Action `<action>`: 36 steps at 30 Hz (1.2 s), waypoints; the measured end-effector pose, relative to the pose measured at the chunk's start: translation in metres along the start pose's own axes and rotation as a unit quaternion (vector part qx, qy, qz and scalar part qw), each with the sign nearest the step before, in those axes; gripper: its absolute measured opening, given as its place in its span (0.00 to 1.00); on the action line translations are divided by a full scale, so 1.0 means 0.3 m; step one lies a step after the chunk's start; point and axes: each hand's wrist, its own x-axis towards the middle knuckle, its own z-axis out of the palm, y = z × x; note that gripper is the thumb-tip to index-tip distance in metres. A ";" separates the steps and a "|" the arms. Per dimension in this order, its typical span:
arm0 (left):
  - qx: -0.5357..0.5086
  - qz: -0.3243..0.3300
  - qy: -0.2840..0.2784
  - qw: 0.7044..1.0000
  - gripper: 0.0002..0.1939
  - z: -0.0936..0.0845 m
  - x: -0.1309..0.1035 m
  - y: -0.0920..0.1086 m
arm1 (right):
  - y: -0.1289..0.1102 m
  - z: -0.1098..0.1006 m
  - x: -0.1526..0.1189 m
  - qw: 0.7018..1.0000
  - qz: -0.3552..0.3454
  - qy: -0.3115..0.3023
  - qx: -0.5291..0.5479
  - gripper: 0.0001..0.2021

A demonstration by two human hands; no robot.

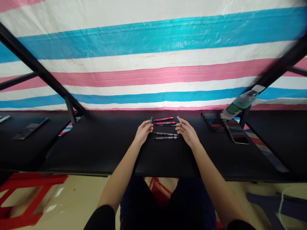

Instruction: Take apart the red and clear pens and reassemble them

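My left hand [142, 131] pinches a short dark pen part [150, 120] between thumb and fingers, its tip pointing up. In my right hand [189, 133] is a pale, see-through pen barrel [179, 119], tilted to the left. Between the two hands lie a red pen [163, 119] and a second red pen [165, 123], with a thin dark rod [167, 125] just below it, perhaps a refill. Nearer to me are a black pen [165, 134] and another black pen [165, 138], side by side. The fingers partly hide both held pieces.
On the black table [105, 143], a phone [237, 132] and a leaning water bottle [242, 102] are at the right, beside a blurred patch. Another phone [31, 128] lies on the left table. Striped sheeting [153, 76] hangs behind, between slanted black frame bars [48, 73].
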 end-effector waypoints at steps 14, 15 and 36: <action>0.036 0.001 -0.011 0.999 0.10 0.010 -0.005 -0.002 | 0.071 -0.069 0.019 0.794 -0.182 0.158 -0.559 0.10; 0.039 0.004 -0.012 0.999 0.10 0.010 -0.006 -0.001 | 0.075 -0.075 0.021 0.790 -0.186 0.152 -0.564 0.11; 0.092 0.019 -0.028 0.995 0.12 0.007 -0.004 -0.014 | 0.093 -0.077 0.029 0.805 -0.235 0.065 -0.541 0.14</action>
